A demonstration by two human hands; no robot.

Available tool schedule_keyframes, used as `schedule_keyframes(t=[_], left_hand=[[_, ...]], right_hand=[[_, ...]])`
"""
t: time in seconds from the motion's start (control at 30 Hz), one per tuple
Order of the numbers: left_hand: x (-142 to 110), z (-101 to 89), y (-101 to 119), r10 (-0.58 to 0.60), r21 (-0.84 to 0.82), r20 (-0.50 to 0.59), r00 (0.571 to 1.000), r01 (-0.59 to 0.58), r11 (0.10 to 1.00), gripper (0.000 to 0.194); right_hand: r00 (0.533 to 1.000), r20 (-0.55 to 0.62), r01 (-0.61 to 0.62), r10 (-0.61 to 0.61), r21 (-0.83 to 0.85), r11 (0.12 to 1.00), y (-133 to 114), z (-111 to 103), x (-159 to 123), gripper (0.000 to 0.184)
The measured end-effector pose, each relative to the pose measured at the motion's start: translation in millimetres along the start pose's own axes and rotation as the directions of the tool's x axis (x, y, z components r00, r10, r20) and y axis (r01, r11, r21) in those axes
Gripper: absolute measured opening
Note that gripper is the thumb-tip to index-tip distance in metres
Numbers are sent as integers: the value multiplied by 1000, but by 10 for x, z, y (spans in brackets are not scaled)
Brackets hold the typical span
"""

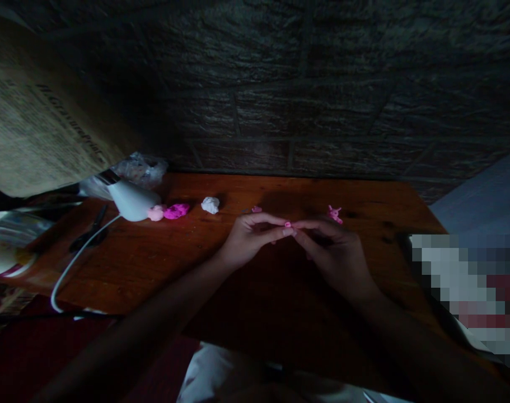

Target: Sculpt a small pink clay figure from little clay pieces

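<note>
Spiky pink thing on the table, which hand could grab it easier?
Probably the right hand: it's nearer the spiky pink thing than the left hand is. Both hands have fingertips at the small pink piece, though, so the right might need to let go first.

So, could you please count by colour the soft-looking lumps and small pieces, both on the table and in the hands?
White: 1 (rough lump)
Magenta: 1 (bright lump)
Pink: 4 (pale lump, held piece, small piece beyond the left hand, pronged piece beyond the right hand)
Total I can make out: 6
</note>
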State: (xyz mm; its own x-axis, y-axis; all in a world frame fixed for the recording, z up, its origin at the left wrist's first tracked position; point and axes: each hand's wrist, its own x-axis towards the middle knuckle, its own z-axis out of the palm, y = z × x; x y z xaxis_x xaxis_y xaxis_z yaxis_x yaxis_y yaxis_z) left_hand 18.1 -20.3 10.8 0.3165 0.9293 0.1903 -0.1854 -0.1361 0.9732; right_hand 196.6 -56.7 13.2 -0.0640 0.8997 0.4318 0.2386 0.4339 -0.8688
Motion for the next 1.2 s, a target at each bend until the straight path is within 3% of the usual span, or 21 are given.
schedule_keyframes(t=[0.47,1.2], left_hand=[[-3,18,10,12,-80,39,999,-9,997,15],[-4,5,8,3,48,-8,1000,-2,999,22]], right_hand=[[1000,-1,-5,5,-6,1000,-20,6,-2,8],[997,-19,-75,74,-26,997,-26,0,-3,11]])
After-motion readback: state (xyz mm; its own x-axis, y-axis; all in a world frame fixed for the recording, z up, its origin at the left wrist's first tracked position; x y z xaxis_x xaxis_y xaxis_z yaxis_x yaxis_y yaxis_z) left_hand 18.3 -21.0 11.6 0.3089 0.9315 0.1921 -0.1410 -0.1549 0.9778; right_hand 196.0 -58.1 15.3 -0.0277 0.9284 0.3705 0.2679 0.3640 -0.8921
